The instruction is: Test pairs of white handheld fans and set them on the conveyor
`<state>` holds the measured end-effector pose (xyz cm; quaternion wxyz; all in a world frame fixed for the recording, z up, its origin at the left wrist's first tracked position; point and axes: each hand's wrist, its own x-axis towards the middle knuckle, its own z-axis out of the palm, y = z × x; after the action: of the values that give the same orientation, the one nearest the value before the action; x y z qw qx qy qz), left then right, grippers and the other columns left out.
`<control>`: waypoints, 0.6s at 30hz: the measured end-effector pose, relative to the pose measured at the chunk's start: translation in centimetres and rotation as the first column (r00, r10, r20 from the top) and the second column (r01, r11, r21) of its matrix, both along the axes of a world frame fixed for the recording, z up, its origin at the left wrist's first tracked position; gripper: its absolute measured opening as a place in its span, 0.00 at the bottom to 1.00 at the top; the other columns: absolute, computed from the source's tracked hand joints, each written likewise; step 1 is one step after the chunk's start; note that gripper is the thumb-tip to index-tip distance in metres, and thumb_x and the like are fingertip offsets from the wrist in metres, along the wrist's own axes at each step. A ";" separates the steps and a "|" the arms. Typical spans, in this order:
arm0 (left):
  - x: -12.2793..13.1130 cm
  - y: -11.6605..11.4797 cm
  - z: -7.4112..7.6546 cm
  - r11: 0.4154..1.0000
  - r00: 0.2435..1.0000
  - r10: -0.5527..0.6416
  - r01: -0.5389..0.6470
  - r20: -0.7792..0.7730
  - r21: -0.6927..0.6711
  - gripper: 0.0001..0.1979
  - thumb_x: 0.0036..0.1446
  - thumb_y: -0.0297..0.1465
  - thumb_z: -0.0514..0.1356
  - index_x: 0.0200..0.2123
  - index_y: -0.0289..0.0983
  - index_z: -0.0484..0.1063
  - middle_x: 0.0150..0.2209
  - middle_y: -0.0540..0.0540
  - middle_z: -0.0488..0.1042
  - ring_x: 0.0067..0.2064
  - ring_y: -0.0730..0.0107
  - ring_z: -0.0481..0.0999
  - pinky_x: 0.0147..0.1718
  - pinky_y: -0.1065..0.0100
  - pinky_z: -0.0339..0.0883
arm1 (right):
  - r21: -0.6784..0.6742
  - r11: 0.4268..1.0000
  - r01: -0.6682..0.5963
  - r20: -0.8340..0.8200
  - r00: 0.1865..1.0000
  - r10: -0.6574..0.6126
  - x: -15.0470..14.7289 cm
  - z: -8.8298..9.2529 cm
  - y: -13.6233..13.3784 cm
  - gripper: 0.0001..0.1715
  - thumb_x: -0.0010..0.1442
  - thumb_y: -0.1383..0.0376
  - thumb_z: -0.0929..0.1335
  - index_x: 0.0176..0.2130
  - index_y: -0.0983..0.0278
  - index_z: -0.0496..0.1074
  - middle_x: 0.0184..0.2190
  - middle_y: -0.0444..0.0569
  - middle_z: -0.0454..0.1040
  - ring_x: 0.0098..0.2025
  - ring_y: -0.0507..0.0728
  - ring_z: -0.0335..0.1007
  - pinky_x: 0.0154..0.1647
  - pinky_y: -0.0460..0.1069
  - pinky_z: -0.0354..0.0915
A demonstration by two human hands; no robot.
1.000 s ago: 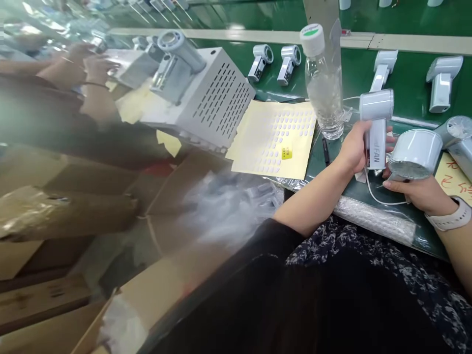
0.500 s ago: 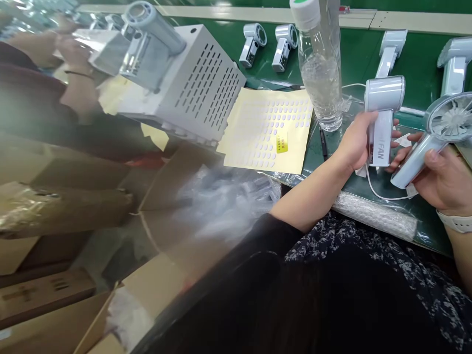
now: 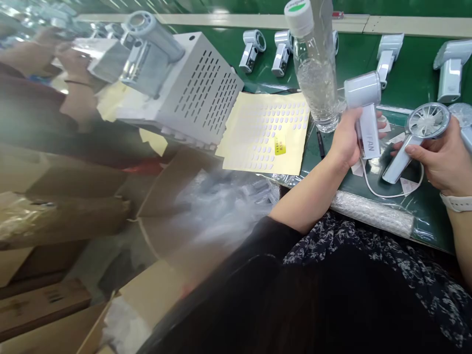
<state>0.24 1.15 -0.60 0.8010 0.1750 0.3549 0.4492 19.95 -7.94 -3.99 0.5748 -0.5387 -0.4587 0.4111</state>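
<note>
The left hand (image 3: 346, 140) grips a white handheld fan (image 3: 368, 110) by its handle; the right hand (image 3: 438, 157) holds a second fan (image 3: 416, 137) just beside it, a white cable (image 3: 391, 195) looping below. A water bottle (image 3: 315, 73) stands just left of the first fan, near a sheet of stickers (image 3: 265, 132) on the green desk (image 3: 409, 73), with more fans (image 3: 389, 54) along its far edge.

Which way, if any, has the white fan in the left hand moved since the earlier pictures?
Yes, the white fan moved left, closer to the water bottle.

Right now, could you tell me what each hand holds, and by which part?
The left hand grips a white handheld fan by its handle; the right hand holds another fan by its handle.
</note>
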 end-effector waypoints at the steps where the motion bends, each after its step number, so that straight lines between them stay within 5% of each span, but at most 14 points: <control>1: 0.0 0.0 0.0 1.000 1.000 0.013 -0.013 -0.006 0.002 0.21 0.77 0.41 0.63 0.66 0.39 0.78 0.46 0.42 0.90 0.54 0.53 0.93 0.50 0.59 0.89 | -0.002 1.000 0.025 -0.013 1.000 -0.025 0.2 -0.3 0.1 0.58 0.42 0.53 0.93 0.62 0.46 0.69 0.58 0.46 0.83 0.42 0.64 0.91 0.46 0.66 0.91; 4: 0.1 -0.1 0.0 1.000 1.000 -0.003 0.002 -0.005 -0.026 0.24 0.76 0.45 0.66 0.68 0.40 0.78 0.48 0.41 0.91 0.55 0.51 0.94 0.52 0.57 0.90 | 0.002 0.999 0.053 -0.076 0.996 -0.052 0.6 0.5 -0.9 0.60 0.39 0.59 0.94 0.62 0.44 0.70 0.58 0.44 0.83 0.41 0.64 0.92 0.46 0.66 0.91; 7: 0.4 -0.3 0.0 0.995 0.998 -0.066 0.066 0.003 -0.070 0.26 0.75 0.47 0.67 0.68 0.39 0.78 0.51 0.39 0.91 0.56 0.49 0.94 0.54 0.54 0.91 | -0.027 0.998 -0.061 -0.178 0.982 0.056 0.4 1.8 -2.0 0.47 0.47 0.49 0.92 0.58 0.50 0.76 0.50 0.49 0.87 0.43 0.70 0.92 0.52 0.75 0.90; 9: 0.4 -0.4 0.1 0.993 0.996 -0.088 0.087 -0.001 -0.081 0.25 0.76 0.45 0.66 0.68 0.39 0.78 0.51 0.39 0.91 0.56 0.50 0.94 0.55 0.54 0.91 | -0.052 0.996 -0.070 -0.178 0.982 0.060 0.2 1.6 -1.8 0.47 0.46 0.45 0.92 0.57 0.52 0.78 0.48 0.51 0.87 0.46 0.72 0.92 0.56 0.77 0.89; 15: -0.1 -0.2 0.3 0.999 0.998 -0.045 0.044 -0.040 -0.020 0.20 0.76 0.36 0.64 0.66 0.38 0.79 0.53 0.39 0.91 0.56 0.53 0.94 0.56 0.56 0.90 | 0.008 0.999 0.041 -0.021 0.999 -0.041 0.0 -0.5 -0.3 0.60 0.40 0.54 0.94 0.64 0.44 0.72 0.65 0.48 0.81 0.53 0.70 0.91 0.60 0.77 0.88; 18: -0.1 -0.3 0.4 0.998 0.997 -0.060 0.059 -0.042 -0.013 0.18 0.77 0.36 0.63 0.65 0.38 0.79 0.53 0.40 0.91 0.57 0.54 0.93 0.57 0.57 0.90 | 0.064 0.997 0.029 -0.054 0.998 -0.025 0.1 0.4 -1.1 0.56 0.40 0.54 0.94 0.61 0.43 0.75 0.60 0.46 0.83 0.55 0.70 0.90 0.61 0.77 0.88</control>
<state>0.18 0.87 -0.20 0.8073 0.1903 0.3689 0.4194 20.09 -9.04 -3.57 0.6097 -0.5147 -0.4489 0.4023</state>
